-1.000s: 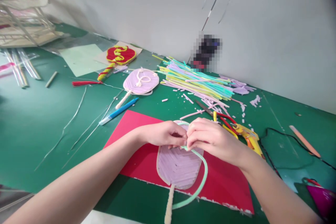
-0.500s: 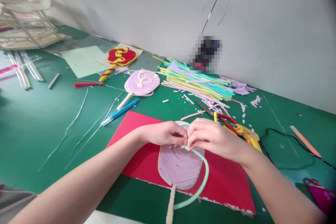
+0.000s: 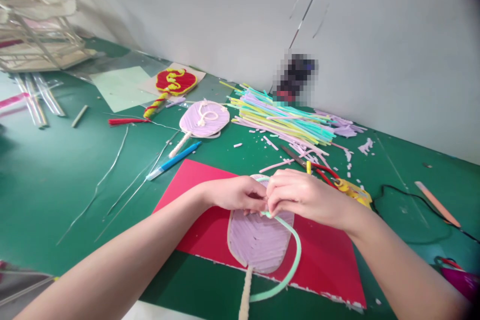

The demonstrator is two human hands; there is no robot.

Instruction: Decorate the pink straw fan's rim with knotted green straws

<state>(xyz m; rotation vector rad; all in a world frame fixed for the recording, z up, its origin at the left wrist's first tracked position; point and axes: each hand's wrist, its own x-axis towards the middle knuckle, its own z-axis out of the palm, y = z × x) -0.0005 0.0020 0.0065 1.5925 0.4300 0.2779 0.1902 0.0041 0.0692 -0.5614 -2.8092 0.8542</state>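
A lilac fan [image 3: 258,245] with a cream rim and cream handle lies on a red board [image 3: 318,265]. Over its upper half, my left hand [image 3: 245,193] and my right hand [image 3: 296,192] meet, fingertips pinched together. Between them they grip a mint-green pipe cleaner [image 3: 298,255], which curves out to the right and bends back toward the fan's handle. A further bit of the green strand shows above the fingers near the fan's top. My fingers hide the exact spot being worked.
Pipe cleaners [image 3: 281,115] are heaped against the wall, with scraps around them. Scissors [image 3: 318,165] and a yellow glue gun [image 3: 352,191] with a black cord lie right. Another lilac fan [image 3: 205,119], a blue pen [image 3: 174,160] and a red-yellow fan [image 3: 176,82] lie left.
The view has shifted very slightly. Both hands stay pinched together on the green pipe cleaner, with barely any visible movement.
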